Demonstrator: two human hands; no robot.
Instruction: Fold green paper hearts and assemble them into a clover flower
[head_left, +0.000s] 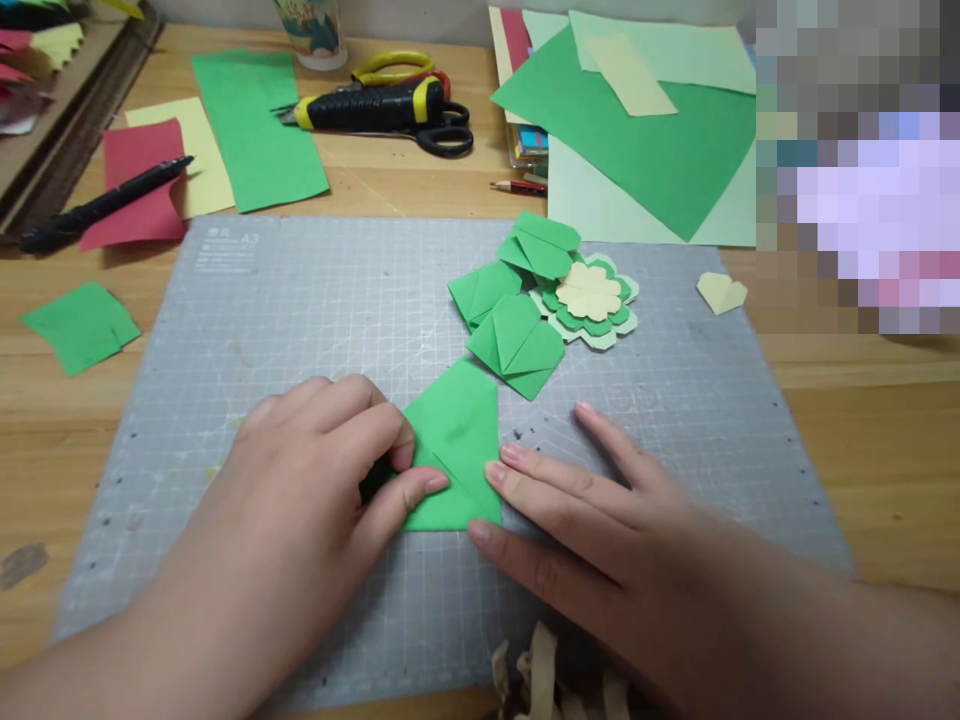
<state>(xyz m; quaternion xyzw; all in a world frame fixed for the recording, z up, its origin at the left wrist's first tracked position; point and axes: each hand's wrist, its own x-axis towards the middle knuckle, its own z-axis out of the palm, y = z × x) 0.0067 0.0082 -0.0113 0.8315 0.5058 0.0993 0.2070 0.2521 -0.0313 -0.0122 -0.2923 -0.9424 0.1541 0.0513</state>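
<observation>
On a grey mat point(300, 310), our left hand point(322, 460) pinches a green paper point(465, 420); our right hand point(611, 530), spread wide, touches its right edge. 3 folded pieces point(519, 345) lie just beyond it.

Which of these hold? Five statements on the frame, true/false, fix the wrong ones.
1. The left hand has its thumb on the folded green paper. True.
2. The black pen lies on a green sheet. False: it lies across the red paper.
3. The right hand holds scissors. False: its fingers are at the folded green paper's right edge.
4. The layered flower has a pale yellow top layer. True.
5. The pale yellow heart touches the layered flower. False: it lies apart, to the right.
</observation>
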